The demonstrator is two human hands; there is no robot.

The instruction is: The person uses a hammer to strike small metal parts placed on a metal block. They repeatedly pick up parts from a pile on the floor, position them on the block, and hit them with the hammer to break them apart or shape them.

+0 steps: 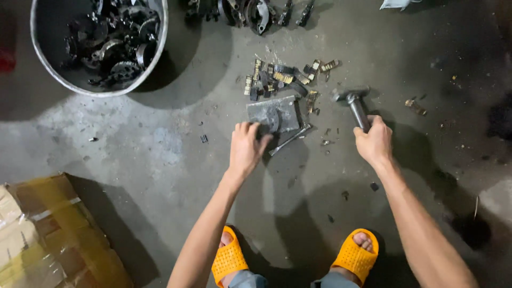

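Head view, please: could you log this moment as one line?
left hand: on metal block edge | right hand: grips hammer | scrap pieces beyond block | basin far left

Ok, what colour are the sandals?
Orange sandals, perforated; clearest in the head view.

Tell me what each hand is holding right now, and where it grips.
Right hand grips the hammer by its handle. Left hand rests at the metal block's near edge; whether it holds anything cannot be told.
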